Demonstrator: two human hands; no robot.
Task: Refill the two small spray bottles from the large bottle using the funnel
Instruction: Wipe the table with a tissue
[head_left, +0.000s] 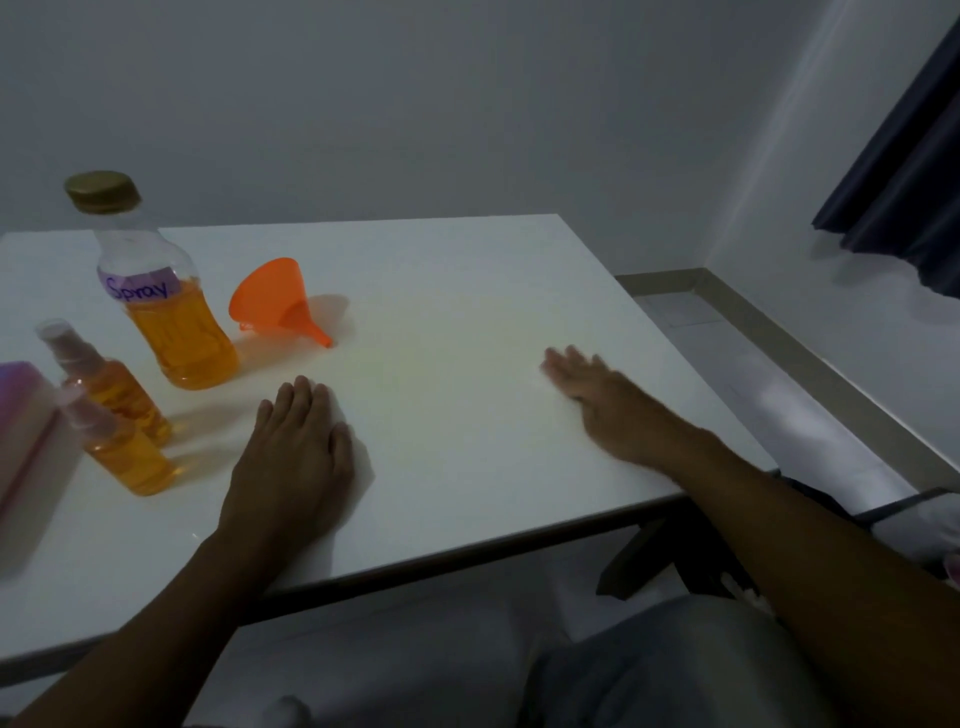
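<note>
Head view: my left hand (296, 447) and right hand (597, 395) lie flat, empty, on the counter (467, 291). Left of them: half-full gold-capped large bottle (166, 312), two orange-filled small spray bottles (111, 387) (130, 457), orange funnel (275, 299) on its side.

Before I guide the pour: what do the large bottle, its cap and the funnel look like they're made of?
Large bottle: probably clear plastic, with moulded grooves in the lower wall and amber liquid showing through; glass can't be ruled out.
Cap: opaque gold-brown with a dull sheen; plastic or metal, unclear.
Funnel: translucent orange plastic, smooth, with light glowing through its wall.
</note>
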